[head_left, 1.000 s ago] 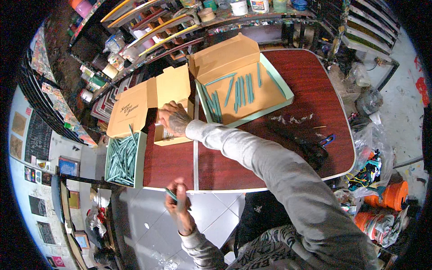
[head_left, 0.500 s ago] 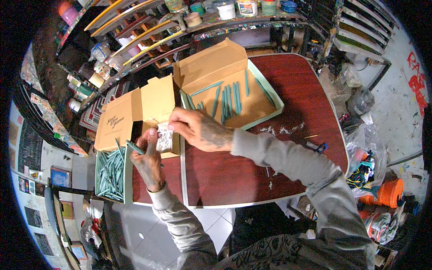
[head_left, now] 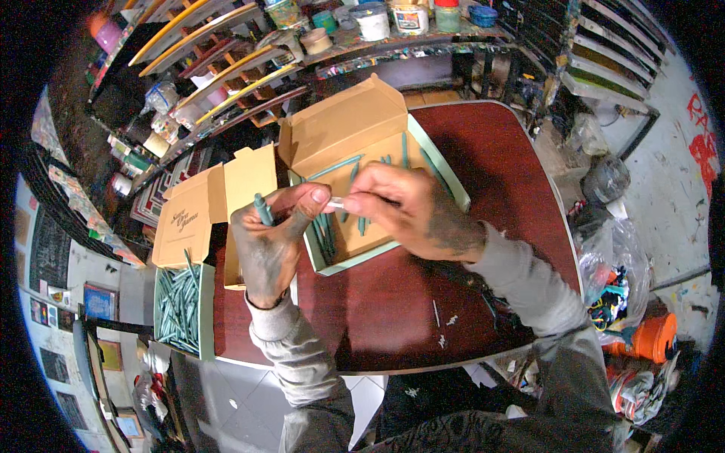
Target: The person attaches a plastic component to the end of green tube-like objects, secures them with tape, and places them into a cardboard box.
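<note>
My left hand is closed around a teal pen-like stick, whose end pokes up between the fingers. At its thumb tip is a small white piece, pinched from the other side by my right hand. Both hands are raised before an open cardboard box with several teal sticks lying apart inside. At the left stands a box packed with teal sticks, its printed lid raised. Between the two boxes is a smaller cardboard box, mostly hidden behind my left hand.
Everything stands on a dark red table with a pale edge. White scraps and a thin stick lie near its front. Paint tubs line the shelf behind. An orange container and plastic bags are at the right.
Both hands have come away from the small box with white pieces, moving right and toward me. The white piece now shows between them. The view has shifted slightly.
</note>
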